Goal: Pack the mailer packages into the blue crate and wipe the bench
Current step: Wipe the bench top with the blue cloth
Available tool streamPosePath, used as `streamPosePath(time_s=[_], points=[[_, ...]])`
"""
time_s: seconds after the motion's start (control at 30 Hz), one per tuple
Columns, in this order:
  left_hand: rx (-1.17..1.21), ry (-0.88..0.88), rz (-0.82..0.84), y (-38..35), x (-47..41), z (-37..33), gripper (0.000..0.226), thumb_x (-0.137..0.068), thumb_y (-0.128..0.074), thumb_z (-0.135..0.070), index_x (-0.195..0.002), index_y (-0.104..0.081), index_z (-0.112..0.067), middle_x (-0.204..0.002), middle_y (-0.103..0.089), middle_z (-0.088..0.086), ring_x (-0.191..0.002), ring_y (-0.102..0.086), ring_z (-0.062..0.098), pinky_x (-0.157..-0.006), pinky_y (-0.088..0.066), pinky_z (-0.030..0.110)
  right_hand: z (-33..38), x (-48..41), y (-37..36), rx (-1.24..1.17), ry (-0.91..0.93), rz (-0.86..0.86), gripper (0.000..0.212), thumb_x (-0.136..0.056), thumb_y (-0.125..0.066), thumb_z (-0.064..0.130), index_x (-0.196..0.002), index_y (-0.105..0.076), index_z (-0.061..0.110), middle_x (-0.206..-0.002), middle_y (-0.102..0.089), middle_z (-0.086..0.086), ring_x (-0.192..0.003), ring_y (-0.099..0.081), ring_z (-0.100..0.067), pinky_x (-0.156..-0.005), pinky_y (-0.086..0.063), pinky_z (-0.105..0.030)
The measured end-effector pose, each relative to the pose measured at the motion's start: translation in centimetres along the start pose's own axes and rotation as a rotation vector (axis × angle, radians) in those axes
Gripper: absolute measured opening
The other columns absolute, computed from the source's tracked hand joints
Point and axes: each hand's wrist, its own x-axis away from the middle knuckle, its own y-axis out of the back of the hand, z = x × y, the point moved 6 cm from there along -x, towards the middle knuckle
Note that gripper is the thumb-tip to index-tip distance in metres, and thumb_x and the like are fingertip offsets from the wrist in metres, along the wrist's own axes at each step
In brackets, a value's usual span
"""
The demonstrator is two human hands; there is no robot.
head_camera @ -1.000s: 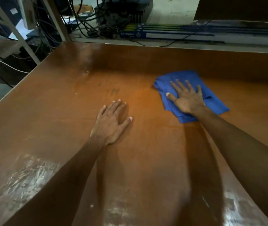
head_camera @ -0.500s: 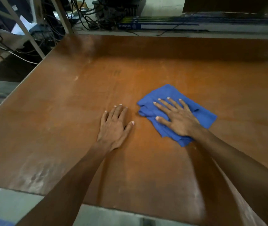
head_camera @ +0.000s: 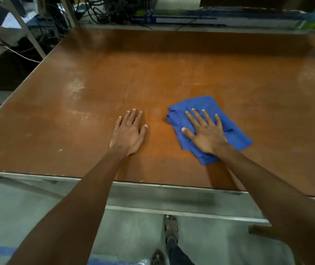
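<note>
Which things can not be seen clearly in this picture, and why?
- Blue crate and mailer packages: none shows in the head view, so packing cannot be judged.
- Blue cloth: its middle is covered by the right hand.
- Bench: right side cut off by the frame edge.
- Bench under the left hand: hidden by the palm.
- Long box behind the bench: print too small and blurred.

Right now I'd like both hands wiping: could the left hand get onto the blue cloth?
Probably yes. The left hand lies flat on bare bench beside the blue cloth, with nothing between them.

Soft cloth (head_camera: 229, 119), scuffed semi-gloss bench (head_camera: 152, 77)
</note>
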Motion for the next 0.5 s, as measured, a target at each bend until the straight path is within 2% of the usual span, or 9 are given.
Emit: streamPosePath(time_s=[0.13, 0.17, 0.2, 0.27, 0.3, 0.33, 0.43, 0.5], points=[[0.045, 0.001, -0.039, 0.0, 0.0, 0.1, 0.058, -0.101, -0.035, -0.048, -0.152, -0.033, -0.019, -0.161, -0.027, 0.006, -0.15, -0.02, 0.021, -0.122, -0.014, 0.042, 6.0, 8.0, -1.0, 0.053, 0.448, 0.014, 0.066, -0.094, -0.009, 0.072, -0.154, -0.001, 0.045, -0.163, -0.005, 0.019, -0.151, 0.001, -0.012, -0.12, 0.002, -0.046], [0.052, -0.003, -0.041, 0.0, 0.0, 0.1, 0.059, -0.101, -0.037, -0.048, -0.151, -0.035, -0.018, -0.16, -0.028, 0.007, -0.149, -0.02, 0.022, -0.122, -0.014, 0.041, 5.4, 8.3, -0.8, 0.051, 0.457, 0.021, 0.065, -0.094, -0.011, 0.072, -0.153, 0.0, 0.046, -0.162, -0.003, 0.021, -0.15, 0.002, -0.01, -0.121, 0.003, -0.045], [0.056, -0.01, -0.038, -0.1, -0.1, 0.1, 0.059, -0.1, -0.038, -0.049, -0.151, -0.035, -0.018, -0.16, -0.029, 0.007, -0.149, -0.021, 0.022, -0.122, -0.014, 0.04, 4.1, 7.7, -0.6, 0.04, 0.391, 0.016, 0.065, -0.094, -0.012, 0.072, -0.153, 0.001, 0.047, -0.162, -0.003, 0.021, -0.151, 0.002, -0.011, -0.121, 0.002, -0.046], [0.055, -0.037, -0.019, -0.3, -0.2, -0.1, 0.06, -0.099, -0.04, -0.049, -0.151, -0.036, -0.018, -0.16, -0.029, 0.007, -0.149, -0.021, 0.021, -0.122, -0.014, 0.039, 1.4, 6.9, -0.2, 0.019, 0.157, 0.008, 0.066, -0.093, -0.01, 0.072, -0.152, 0.003, 0.047, -0.163, -0.001, 0.02, -0.152, 0.002, -0.014, -0.121, 0.0, -0.05], [0.052, -0.049, -0.012, -0.3, -0.1, -0.2, 0.061, -0.099, -0.04, -0.05, -0.151, -0.036, -0.019, -0.16, -0.029, 0.006, -0.149, -0.021, 0.02, -0.122, -0.014, 0.038, 1.1, 7.1, -0.1, 0.026, 0.105, 0.005, 0.066, -0.093, -0.01, 0.072, -0.153, 0.004, 0.046, -0.163, 0.0, 0.019, -0.152, 0.002, -0.016, -0.12, 0.001, -0.052], [0.052, -0.054, -0.005, -0.4, -0.1, -0.2, 0.061, -0.099, -0.039, -0.05, -0.151, -0.035, -0.019, -0.161, -0.028, 0.005, -0.149, -0.02, 0.02, -0.122, -0.014, 0.038, 1.7, 7.9, -0.1, 0.038, 0.13, -0.007, 0.067, -0.093, -0.01, 0.072, -0.153, 0.004, 0.045, -0.163, 0.001, 0.019, -0.152, 0.003, -0.016, -0.12, 0.001, -0.052], [0.065, -0.052, 0.01, -0.3, 0.0, -0.2, 0.062, -0.1, -0.038, -0.052, -0.153, -0.032, -0.02, -0.162, -0.023, 0.004, -0.15, -0.016, 0.018, -0.123, -0.011, 0.037, 3.6, 11.6, -0.6, 0.062, 0.374, 0.024, 0.064, -0.096, -0.013, 0.07, -0.152, 0.006, 0.047, -0.162, 0.004, 0.022, -0.15, 0.008, -0.01, -0.12, 0.006, -0.046], [0.068, -0.053, 0.017, -0.2, 0.0, -0.2, 0.063, -0.1, -0.036, -0.053, -0.153, -0.03, -0.021, -0.163, -0.021, 0.003, -0.151, -0.014, 0.017, -0.123, -0.01, 0.037, 1.1, 11.7, -0.2, 0.053, 0.352, 0.044, 0.063, -0.095, -0.011, 0.072, -0.151, 0.007, 0.049, -0.161, 0.004, 0.024, -0.151, 0.007, -0.009, -0.121, 0.004, -0.045]])
